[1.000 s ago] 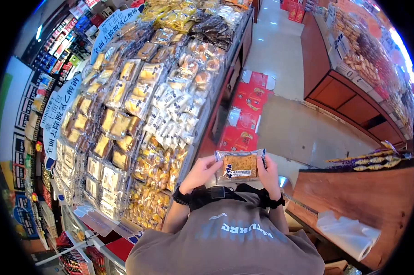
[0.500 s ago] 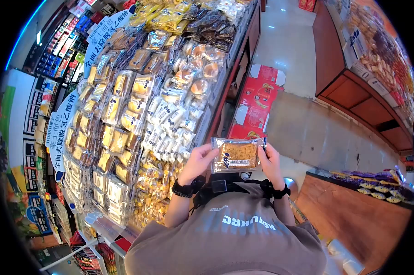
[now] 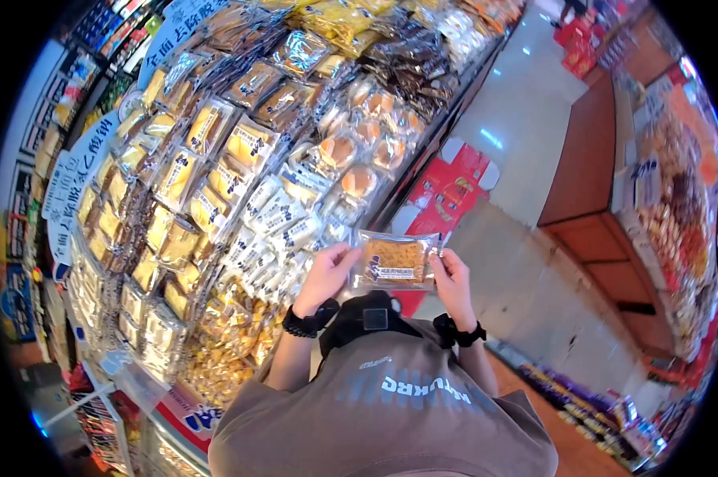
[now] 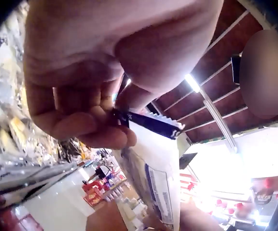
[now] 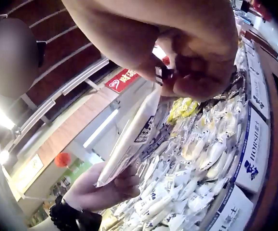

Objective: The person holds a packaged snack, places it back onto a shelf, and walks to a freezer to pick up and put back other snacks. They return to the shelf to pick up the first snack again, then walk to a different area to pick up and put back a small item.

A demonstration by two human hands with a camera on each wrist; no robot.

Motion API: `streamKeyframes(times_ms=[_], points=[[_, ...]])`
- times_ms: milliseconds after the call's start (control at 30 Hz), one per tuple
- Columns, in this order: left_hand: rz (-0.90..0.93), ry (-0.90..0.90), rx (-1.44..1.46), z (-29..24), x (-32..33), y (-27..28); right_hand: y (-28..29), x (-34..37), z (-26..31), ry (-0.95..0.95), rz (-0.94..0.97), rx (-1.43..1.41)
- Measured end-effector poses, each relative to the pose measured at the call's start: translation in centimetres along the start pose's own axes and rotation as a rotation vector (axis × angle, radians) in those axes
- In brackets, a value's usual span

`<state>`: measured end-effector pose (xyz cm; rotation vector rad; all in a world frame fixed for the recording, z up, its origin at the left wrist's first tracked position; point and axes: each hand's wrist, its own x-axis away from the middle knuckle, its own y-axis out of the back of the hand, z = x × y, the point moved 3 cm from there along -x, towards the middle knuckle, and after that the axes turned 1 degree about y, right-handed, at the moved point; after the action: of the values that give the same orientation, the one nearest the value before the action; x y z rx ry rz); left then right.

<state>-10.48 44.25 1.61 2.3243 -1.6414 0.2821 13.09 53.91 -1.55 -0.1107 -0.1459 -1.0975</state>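
A clear-wrapped packet of bread (image 3: 396, 261), golden brown with a printed label along its lower part, is held up in front of the person's waist. The left hand (image 3: 325, 278) pinches its left end between thumb and fingers. On the opposite end the right hand (image 3: 453, 283) grips the wrapper's edge. In the left wrist view the curled fingers (image 4: 105, 130) hold the dark, serrated end seal of the packet (image 4: 153, 178). Edge-on in the right wrist view, the packet (image 5: 134, 137) runs from the right hand (image 5: 197, 62) down to the left hand (image 5: 100, 190).
To the left slopes a long display of wrapped breads (image 3: 208, 207), with white packets (image 3: 283, 215) nearest the hands. Flattened red cartons (image 3: 452, 191) lie on the aisle floor. Across the aisle stands a wooden counter (image 3: 586, 159) piled with packaged snacks (image 3: 669, 230).
The head view has turned, so the shelf and aisle appear shifted and tilted. The packet has moved slightly up and left in view, still between both hands.
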Motion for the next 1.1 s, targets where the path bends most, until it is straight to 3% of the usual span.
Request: streamKeyframes(times_ms=[33,133,233,400,600,767,900,1100], points=[[-0.047,-0.107,-0.030,-0.3,-1.3,0.4,-0.2,-1.7,0.4,-0.001,0.010,0.040],[-0.143,-0.168,-0.031,-0.2,-4.3,1.6,-1.7,-6.8,2.5,0.046,0.103,0.019],[-0.243,-0.167,-0.057,-2.3,-5.6,3.4,-3.5,-11.4,3.6,0.103,0.165,0.075],[-0.397,-0.177,0.132,-0.6,-7.8,6.4,-7.0,-17.0,4.4,0.139,0.321,0.178],[-0.605,-0.268,0.170,-2.9,-8.6,9.0,-10.4,-22.2,4.8,0.299,0.356,0.251],[-0.671,-0.294,0.060,-5.0,-10.8,11.7,-14.0,-27.8,7.5,0.308,0.456,0.176],[-0.740,-0.369,0.177,-6.8,-13.3,13.2,-17.1,-32.2,9.7,0.408,0.528,0.175],[-0.844,-0.265,-0.066,-9.6,-16.6,15.0,-20.6,-38.8,9.2,0.452,0.619,0.189]])
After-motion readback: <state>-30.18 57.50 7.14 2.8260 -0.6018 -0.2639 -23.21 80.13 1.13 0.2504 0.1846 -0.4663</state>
